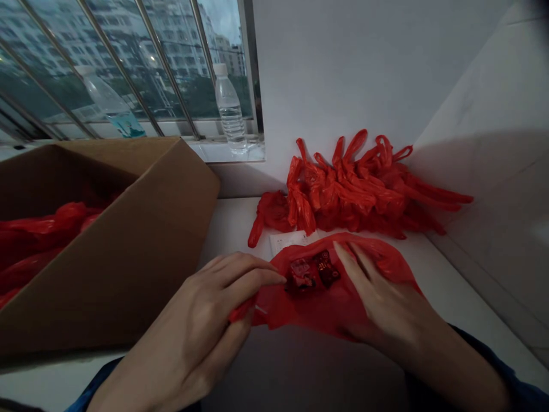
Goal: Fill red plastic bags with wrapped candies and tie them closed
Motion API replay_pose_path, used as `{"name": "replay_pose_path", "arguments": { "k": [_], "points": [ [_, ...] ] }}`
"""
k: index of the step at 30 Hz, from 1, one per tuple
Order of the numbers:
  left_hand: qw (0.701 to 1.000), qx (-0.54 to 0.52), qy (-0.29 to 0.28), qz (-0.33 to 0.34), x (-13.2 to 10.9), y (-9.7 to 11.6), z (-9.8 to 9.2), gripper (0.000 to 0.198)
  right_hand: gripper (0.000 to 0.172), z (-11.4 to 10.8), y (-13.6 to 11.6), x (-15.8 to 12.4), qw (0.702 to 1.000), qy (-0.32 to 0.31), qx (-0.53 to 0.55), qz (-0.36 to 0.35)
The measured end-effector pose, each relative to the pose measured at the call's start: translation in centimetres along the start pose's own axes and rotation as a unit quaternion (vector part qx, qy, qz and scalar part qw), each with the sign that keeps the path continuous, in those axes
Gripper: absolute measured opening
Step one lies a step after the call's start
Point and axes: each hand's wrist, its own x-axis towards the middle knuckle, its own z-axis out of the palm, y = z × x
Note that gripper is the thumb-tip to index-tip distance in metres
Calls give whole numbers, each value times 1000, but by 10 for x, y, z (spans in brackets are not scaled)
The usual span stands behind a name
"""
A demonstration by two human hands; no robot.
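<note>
A red plastic bag (317,312) is in front of me, with two small dark, shiny packets (326,269) showing in its middle. My left hand (208,309) is closed on the bag's left end, and a tuft of red plastic sticks out between thumb and fingers. On the other side, my right hand (381,300) rests against the bag with its fingers stretched out beside the packets; its thumb is mostly hidden. Just behind the bag lies a white printed paper (288,240), partly covered.
A row of knotted red bags (351,194) lies along the wall on the white tabletop (229,223). To the left stands an open cardboard box (171,229) with red bags inside. Two plastic bottles, one a clear water bottle (230,111), stand by the barred window.
</note>
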Motion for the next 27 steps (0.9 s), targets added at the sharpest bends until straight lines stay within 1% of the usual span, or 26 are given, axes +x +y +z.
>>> {"name": "replay_pose_path", "arguments": {
  "k": [2,4,7,11,14,17,18,20,21,22,25,27],
  "points": [
    [1000,2,11,5,-2,-1,0,44,129,-1,-4,0,1000,1,-11,4],
    [1000,18,18,-7,-4,-2,0,43,127,-3,-10,0,1000,-7,-22,6],
    [998,47,14,-32,-6,-5,0,43,120,-6,-18,1,999,-24,-24,-21],
    [998,51,6,-44,-10,-7,0,43,102,-6,-20,0,998,-10,-13,-65],
    [997,51,8,-53,-12,-8,1,42,90,-5,-19,-2,997,3,-15,-72],
    [997,56,13,-57,-14,-9,3,42,77,-7,-24,-1,997,12,-17,-74],
    [997,56,14,-55,-14,-9,4,42,71,-8,-27,0,997,17,-10,-78],
    [997,56,13,-47,-13,-9,4,43,51,-8,-34,7,995,27,13,-91],
    [998,55,13,-43,-12,-9,4,44,42,-7,-37,12,994,23,30,-103],
    [998,52,12,-37,-11,-8,4,44,36,-4,-41,18,992,11,50,-118],
    [999,46,6,-24,-6,-5,3,44,30,14,-50,40,980,-34,123,-153],
    [999,45,-1,-7,-4,-3,3,43,29,31,-55,54,969,-38,179,-166]
  ]
}}
